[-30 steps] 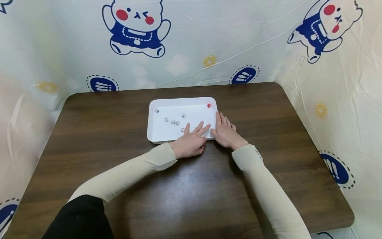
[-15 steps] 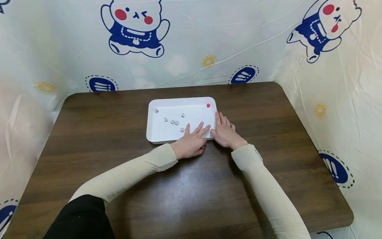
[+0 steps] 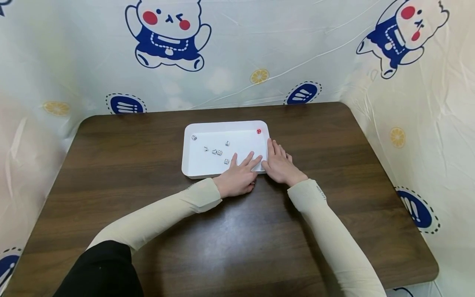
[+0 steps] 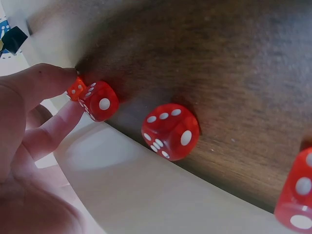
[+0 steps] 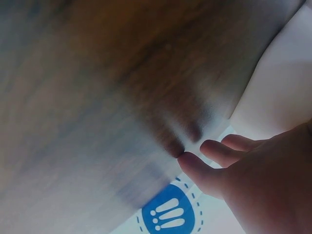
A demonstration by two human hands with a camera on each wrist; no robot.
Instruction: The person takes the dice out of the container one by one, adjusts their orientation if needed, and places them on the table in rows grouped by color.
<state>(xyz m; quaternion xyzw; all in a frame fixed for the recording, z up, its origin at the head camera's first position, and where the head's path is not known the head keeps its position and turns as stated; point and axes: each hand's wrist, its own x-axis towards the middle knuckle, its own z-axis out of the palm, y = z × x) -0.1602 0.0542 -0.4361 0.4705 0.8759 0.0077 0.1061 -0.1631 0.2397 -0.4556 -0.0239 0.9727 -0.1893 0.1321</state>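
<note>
We are at the near right corner of the shallow white rectangular plastic tray (image 3: pixel 193 167), which lies flat on the dark brown wooden bench (image 3: pixel 334 231). Our left hand (image 3: pixel 237 177) rests across the tray's near rim, two fingers (image 3: pixel 249 159) stretched straight onto its floor. Our right hand (image 3: pixel 281 165) lies flat and relaxed along the right rim, gripping nothing.

The left wrist view shows translucent red dice with white pips (image 4: pixel 170 130) lined up on the bench just outside the tray wall — one of them (image 4: pixel 99 100) touches our left fingertips. We judge the step to be gathering these red dice. The next move would call for a fine pinch on one small cube, then a lift over the low rim, with the right hand steadying the tray.

Inside the tray, six small white dice with black pips (image 3: pixel 217 152) lie loosely scattered left of centre — well apart from a single red die (image 3: pixel 258 131) in the far right corner.
</note>
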